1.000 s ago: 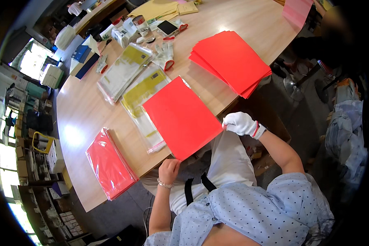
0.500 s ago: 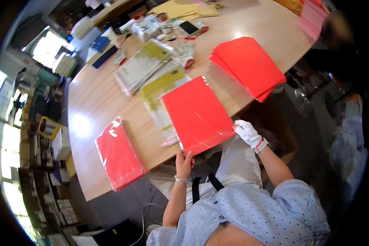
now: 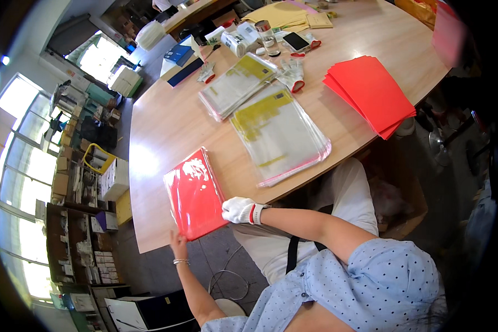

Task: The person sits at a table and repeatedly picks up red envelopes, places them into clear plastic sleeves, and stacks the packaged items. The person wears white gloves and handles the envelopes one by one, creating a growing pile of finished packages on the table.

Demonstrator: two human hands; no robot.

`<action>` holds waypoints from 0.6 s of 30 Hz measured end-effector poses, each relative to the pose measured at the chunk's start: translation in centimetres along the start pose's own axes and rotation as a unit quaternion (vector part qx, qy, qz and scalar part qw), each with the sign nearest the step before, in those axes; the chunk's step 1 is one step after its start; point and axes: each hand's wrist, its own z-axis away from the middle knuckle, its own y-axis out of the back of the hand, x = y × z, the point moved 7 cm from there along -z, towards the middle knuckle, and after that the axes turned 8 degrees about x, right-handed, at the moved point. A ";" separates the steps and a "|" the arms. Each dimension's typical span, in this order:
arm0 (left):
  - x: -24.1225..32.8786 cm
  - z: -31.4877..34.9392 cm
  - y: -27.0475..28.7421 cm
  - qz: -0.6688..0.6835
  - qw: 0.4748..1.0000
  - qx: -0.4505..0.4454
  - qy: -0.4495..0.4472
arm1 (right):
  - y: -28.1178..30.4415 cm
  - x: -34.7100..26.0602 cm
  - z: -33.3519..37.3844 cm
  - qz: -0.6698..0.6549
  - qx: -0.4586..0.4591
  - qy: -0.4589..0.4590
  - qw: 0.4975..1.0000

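Red sheets in clear plastic bags (image 3: pixel 196 199) lie in a glossy stack at the table's near left edge. My bare left hand (image 3: pixel 178 245), with a bracelet at the wrist, is at the stack's lower left corner, its fingertips on the plastic and slightly blurred. My right hand (image 3: pixel 240 211), in a white knit glove, reaches across and is closed at the lower right edge of the red stack. Right of it lies a pile of clear plastic bags with yellow printing (image 3: pixel 285 138). A fanned pile of loose red sheets (image 3: pixel 371 94) sits farther right.
Behind lie a second bag pile (image 3: pixel 238 83), white gloves (image 3: pixel 291 74), a phone (image 3: pixel 296 41), a clear jar (image 3: pixel 266 37) and yellow envelopes (image 3: pixel 282 15). A blue box (image 3: pixel 180 54) stands at the far left edge. A cardboard box (image 3: pixel 401 213) is beside my leg.
Both hands have moved left, carrying the bagged red sheet from over the clear bags onto the red stack. The clear bags are now uncovered. The view has shifted too.
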 end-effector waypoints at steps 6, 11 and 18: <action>11.4 -0.6 -5.6 -0.276 0.948 0.030 -0.158 | 0.3 1.1 0.1 0.027 -0.013 -0.055 0.998; 11.8 -1.4 -11.6 -0.322 0.934 -0.084 -0.130 | 4.3 1.3 4.2 -0.034 -0.022 -0.037 0.999; 13.2 -0.7 -11.3 -0.331 0.931 -0.079 -0.130 | 27.5 7.5 19.7 0.202 0.359 0.027 0.911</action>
